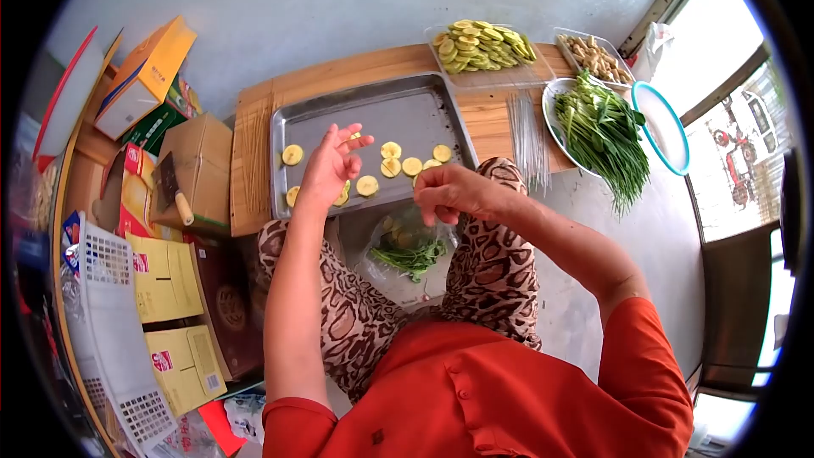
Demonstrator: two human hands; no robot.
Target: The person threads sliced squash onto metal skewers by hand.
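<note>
My left hand (pixel 329 168) is raised over the left part of a metal baking tray (pixel 292 123). Its fingers are partly curled, and a pale green zucchini slice (pixel 354 137) shows between the fingertips. At the tray's near right edge my right hand (pixel 454 192) is closed in a pinch; whatever lies inside it is hidden or too thin to make out. Several round yellow slices lie flat in the tray, among them one slice (pixel 367 186) between my hands and another slice (pixel 292 154) at the left. My left hand partly covers a further slice (pixel 342 196).
Behind the tray stands a clear container of stacked zucchini slices (pixel 479 47), with a tub of ginger-like pieces (pixel 596 59) beside it. Thin skewers (pixel 527 140) lie right of the tray, near a bowl of leafy greens (pixel 602 131). Boxes and a knife (pixel 176 191) are at left.
</note>
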